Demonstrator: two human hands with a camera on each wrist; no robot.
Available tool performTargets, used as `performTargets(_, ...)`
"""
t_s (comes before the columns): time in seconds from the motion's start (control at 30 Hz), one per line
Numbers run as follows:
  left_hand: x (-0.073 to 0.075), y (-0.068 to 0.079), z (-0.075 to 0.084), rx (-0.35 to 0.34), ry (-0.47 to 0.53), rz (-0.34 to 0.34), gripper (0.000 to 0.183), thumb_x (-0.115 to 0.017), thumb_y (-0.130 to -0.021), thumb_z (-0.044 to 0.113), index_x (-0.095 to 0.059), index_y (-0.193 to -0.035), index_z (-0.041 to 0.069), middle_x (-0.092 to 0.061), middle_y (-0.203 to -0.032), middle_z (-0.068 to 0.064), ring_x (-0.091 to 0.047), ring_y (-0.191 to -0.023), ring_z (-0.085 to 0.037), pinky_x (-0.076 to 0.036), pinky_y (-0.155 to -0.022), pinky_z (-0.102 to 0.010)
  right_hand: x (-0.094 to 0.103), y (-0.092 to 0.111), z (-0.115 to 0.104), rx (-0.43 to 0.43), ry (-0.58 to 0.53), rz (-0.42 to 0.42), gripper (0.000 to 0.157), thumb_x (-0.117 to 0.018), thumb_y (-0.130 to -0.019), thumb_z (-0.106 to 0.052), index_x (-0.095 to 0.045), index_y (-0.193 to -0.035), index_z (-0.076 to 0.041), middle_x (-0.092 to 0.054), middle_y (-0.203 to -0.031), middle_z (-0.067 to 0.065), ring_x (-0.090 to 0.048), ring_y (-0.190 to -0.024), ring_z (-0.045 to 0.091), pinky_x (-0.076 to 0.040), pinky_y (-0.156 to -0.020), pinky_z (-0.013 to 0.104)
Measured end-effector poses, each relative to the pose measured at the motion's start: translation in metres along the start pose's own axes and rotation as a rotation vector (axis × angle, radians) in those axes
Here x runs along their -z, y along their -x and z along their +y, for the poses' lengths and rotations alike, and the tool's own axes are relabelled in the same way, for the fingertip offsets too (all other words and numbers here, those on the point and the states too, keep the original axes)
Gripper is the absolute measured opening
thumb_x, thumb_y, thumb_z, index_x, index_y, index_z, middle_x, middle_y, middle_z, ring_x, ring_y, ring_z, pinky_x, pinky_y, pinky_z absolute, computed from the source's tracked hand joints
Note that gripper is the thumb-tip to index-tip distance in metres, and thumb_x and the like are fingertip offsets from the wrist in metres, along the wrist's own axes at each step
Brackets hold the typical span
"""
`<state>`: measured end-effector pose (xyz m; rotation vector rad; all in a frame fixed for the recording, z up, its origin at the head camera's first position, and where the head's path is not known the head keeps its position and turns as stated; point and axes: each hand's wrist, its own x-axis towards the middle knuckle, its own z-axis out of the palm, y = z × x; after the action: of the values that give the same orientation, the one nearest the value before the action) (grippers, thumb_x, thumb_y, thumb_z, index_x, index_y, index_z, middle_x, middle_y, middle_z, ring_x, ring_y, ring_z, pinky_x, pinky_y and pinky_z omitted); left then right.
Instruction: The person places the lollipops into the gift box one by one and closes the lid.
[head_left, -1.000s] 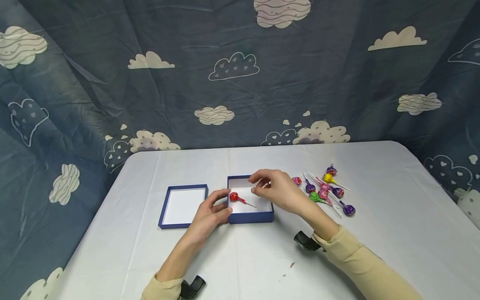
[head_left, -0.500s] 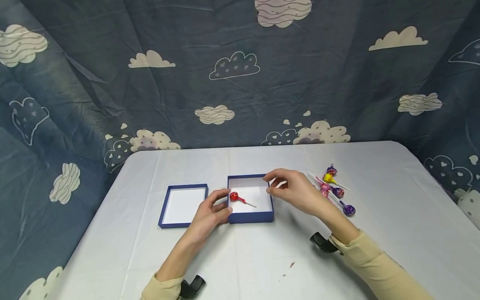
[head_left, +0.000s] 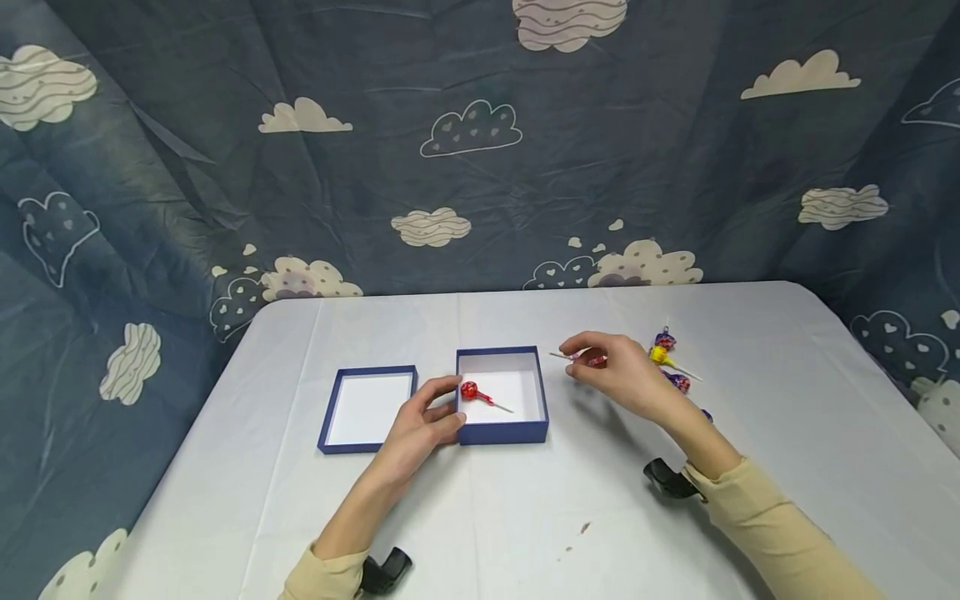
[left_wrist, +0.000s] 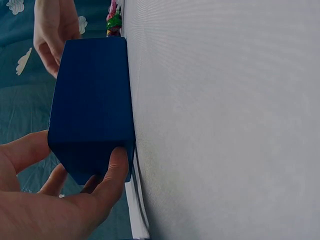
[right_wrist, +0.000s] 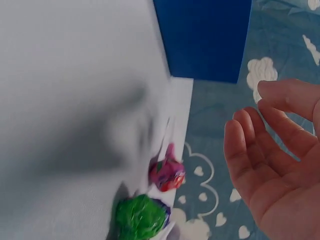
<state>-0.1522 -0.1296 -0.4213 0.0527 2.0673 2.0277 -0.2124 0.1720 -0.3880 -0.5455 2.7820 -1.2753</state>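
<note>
In the head view an open blue box (head_left: 504, 432) with a white inside stands mid-table. One red lollipop (head_left: 469, 390) lies in it, its stick pointing right. My left hand (head_left: 422, 425) holds the box at its left side; in the left wrist view the fingers and thumb bend round that end of the box (left_wrist: 95, 90). Right of the box hovers my right hand (head_left: 622, 375), fingers loosely bent and nothing between them. A pink lollipop (head_left: 597, 361) shows behind its fingers on the table. Beside that one, the right wrist view has a green lollipop (right_wrist: 140, 217).
The matching blue lid (head_left: 367, 408) lies left of the box, white inside up. Beyond my right hand are a yellow lollipop (head_left: 658, 356) and several purple ones, partly covered by the hand. A dark cloud-print cloth (head_left: 480, 192) hangs behind the white table (head_left: 510, 517).
My right hand has moved right, from over the box to beside it, above the lollipops. The left hand, the box and the red lollipop have stayed put.
</note>
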Motion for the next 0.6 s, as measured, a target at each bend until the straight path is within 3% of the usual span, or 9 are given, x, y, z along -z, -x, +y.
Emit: performTargets(0.6,0.0,0.0,0.001,0.005,-0.017,0.008,0.053,-0.064,-0.09,0.003,-0.05,-0.141,0.009,-0.043,-0.147,-0.009,-0.049,-0.127,-0.034,-0.053,-0.088,-0.041,0.021,-0.004,0.027,-0.089,0.078,0.011,0.026,-0.062,-0.092,-0.009,-0.067,-0.118,-0.007,-0.068,-0.11,0.011,-0.064,-0.097,0.029,-0.053,-0.07,0.035)
